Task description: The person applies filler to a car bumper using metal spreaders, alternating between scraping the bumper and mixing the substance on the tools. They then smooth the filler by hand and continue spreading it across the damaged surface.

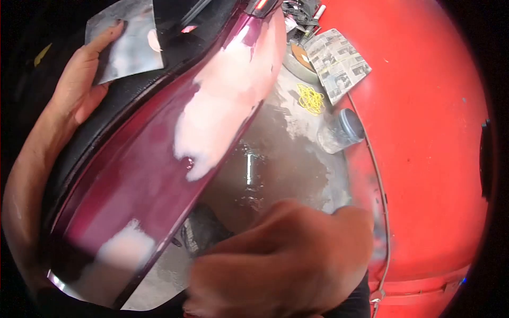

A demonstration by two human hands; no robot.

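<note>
My left hand (pixel 79 79) grips a flat, greyish sheet (pixel 130 45), thumb on top and fingers underneath. A small dab of pale pink paste (pixel 154 40) sits near the sheet's right edge. Below it runs a long, glossy maroon car panel (pixel 127 164) with a large pale pink filler patch (pixel 222 100) and a smaller whitish patch (pixel 124 246) at its lower end. My right hand (pixel 281 259) is large and blurred at the bottom centre, close to the camera and right of the panel. Its fingers are smeared, and whether it holds anything cannot be seen.
A red car body (pixel 424 132) fills the right side, with a hose or cable (pixel 377 175) running along it. On the wet floor (pixel 281 169) are a lidded tub (pixel 342 130), tangled yellow cord (pixel 311 99) and newspaper (pixel 336 61). A dark shoe (pixel 204 228) shows beneath the panel.
</note>
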